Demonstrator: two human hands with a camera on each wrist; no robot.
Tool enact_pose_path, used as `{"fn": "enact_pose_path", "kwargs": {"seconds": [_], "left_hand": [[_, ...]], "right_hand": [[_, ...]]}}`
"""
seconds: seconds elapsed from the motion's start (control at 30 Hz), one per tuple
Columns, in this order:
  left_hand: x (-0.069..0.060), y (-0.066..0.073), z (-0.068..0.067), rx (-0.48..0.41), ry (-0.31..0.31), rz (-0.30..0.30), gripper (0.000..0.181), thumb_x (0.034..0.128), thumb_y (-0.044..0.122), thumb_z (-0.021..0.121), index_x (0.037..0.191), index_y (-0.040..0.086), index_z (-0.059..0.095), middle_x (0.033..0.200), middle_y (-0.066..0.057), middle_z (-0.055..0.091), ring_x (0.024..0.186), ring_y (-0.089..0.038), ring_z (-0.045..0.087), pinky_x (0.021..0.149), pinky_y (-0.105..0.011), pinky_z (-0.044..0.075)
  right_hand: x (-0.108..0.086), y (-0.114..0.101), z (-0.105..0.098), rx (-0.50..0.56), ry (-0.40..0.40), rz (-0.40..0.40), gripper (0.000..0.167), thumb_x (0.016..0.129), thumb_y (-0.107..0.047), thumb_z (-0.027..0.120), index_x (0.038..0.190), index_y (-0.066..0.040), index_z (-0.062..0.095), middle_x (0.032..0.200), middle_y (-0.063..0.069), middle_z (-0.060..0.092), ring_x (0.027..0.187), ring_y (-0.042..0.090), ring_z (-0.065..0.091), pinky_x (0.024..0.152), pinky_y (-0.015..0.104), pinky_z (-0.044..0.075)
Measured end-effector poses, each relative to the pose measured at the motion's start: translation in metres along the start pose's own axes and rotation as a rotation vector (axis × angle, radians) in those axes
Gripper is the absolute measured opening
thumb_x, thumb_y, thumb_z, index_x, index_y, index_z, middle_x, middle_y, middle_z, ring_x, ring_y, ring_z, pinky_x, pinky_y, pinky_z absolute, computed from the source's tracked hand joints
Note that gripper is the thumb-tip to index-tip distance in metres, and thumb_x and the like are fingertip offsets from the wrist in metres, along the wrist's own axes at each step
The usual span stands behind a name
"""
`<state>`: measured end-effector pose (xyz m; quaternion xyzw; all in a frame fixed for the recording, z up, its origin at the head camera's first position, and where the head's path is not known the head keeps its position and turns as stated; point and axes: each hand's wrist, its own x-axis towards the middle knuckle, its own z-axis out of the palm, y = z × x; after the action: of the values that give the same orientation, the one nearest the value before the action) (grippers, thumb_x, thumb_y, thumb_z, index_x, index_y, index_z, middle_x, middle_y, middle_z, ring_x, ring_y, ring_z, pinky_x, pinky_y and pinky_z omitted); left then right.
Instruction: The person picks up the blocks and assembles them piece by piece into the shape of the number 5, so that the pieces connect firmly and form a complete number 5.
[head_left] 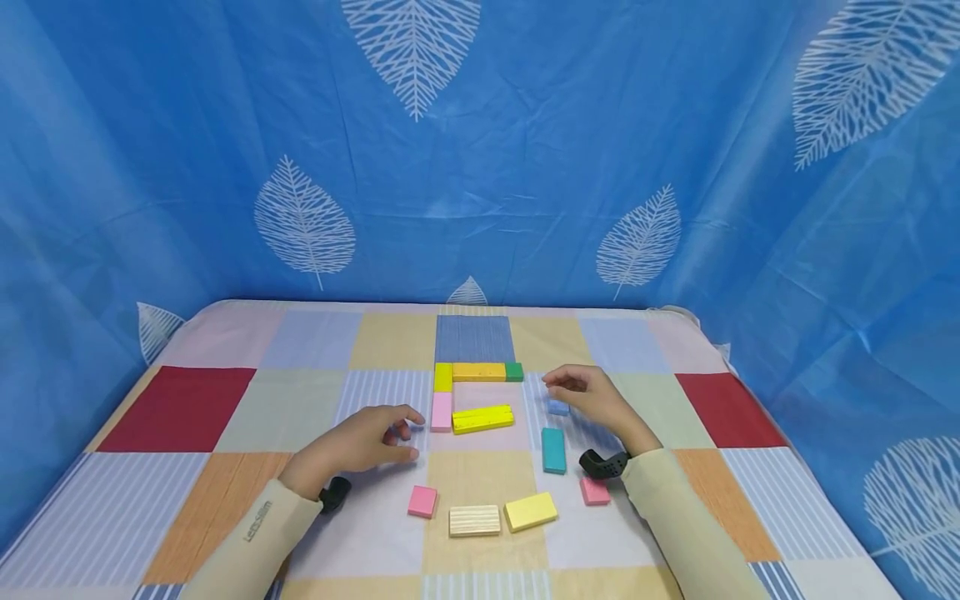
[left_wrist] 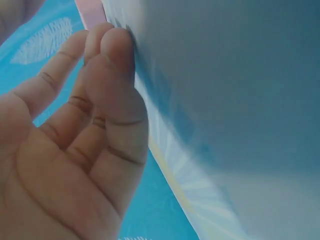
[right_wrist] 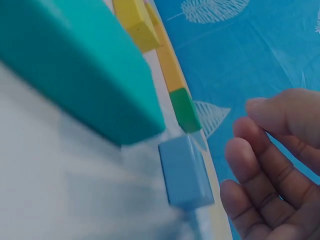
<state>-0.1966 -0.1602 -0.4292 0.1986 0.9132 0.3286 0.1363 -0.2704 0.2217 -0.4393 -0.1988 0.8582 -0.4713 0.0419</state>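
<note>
My right hand [head_left: 592,398] hovers beside a small blue block [head_left: 558,407], fingers loosely bent and holding nothing. In the right wrist view a gap separates the fingertips from that block [right_wrist: 185,172]. Nearer me lies a teal block [head_left: 553,451]. My left hand [head_left: 367,439] is over the cloth, left of a light pink block [head_left: 442,412], its relaxed fingers holding nothing. That pink block adjoins a yellow block [head_left: 443,377], followed rightward by an orange block [head_left: 478,372] and a green block [head_left: 513,372] in an L-shaped line. Slightly slanted, a bright yellow block [head_left: 482,419] lies inside the corner.
Nearer me lie a pink block [head_left: 422,502], a pale striped block [head_left: 474,521], a yellow block [head_left: 531,512] and another pink block [head_left: 595,492] near the right wrist. A patchwork cloth [head_left: 285,533] covers the table. Behind it hangs a blue leaf-patterned curtain [head_left: 525,150].
</note>
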Motion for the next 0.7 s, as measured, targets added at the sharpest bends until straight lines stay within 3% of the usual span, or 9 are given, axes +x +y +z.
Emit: {"fn": "enact_pose_path", "kwargs": {"seconds": [0.2,0.4,0.53,0.7], "left_hand": [[-0.007,-0.002,0.001,-0.034,-0.057,0.140,0.039,0.0950,0.017,0.085,0.130,0.006,0.071,0.100,0.006,0.066,0.080,-0.008,0.054,0.073,-0.025,0.050],[-0.012,-0.002,0.001,-0.116,-0.151,0.219,0.035,0.0928,0.015,0.087,0.123,0.006,0.073,0.098,0.008,0.063,0.079,-0.004,0.054,0.070,-0.025,0.050],[-0.013,0.000,0.001,-0.134,-0.198,0.256,0.034,0.0902,0.015,0.089,0.120,0.007,0.074,0.098,0.009,0.063,0.083,-0.005,0.055,0.077,-0.026,0.051],[-0.015,0.001,0.001,-0.120,-0.204,0.257,0.040,0.0843,0.016,0.094,0.118,0.009,0.074,0.101,0.010,0.063,0.087,-0.005,0.054,0.081,-0.027,0.050]], "right_hand": [[-0.007,0.012,-0.009,-0.049,0.032,0.002,0.023,0.104,-0.004,0.070,0.124,0.007,0.073,0.118,0.021,0.075,0.104,0.025,0.068,0.089,0.024,0.054],[-0.013,0.024,-0.016,-0.033,0.023,0.047,0.026,0.103,-0.005,0.071,0.126,0.007,0.072,0.119,0.021,0.074,0.102,0.018,0.064,0.088,0.024,0.052],[-0.015,0.029,-0.019,0.012,-0.016,0.057,0.028,0.101,-0.002,0.072,0.125,0.011,0.070,0.117,0.023,0.073,0.098,0.017,0.063,0.085,0.022,0.052],[-0.016,0.030,-0.020,0.013,-0.042,0.092,0.031,0.098,-0.003,0.077,0.124,0.011,0.070,0.109,0.016,0.072,0.094,0.017,0.060,0.081,0.021,0.050]]}}
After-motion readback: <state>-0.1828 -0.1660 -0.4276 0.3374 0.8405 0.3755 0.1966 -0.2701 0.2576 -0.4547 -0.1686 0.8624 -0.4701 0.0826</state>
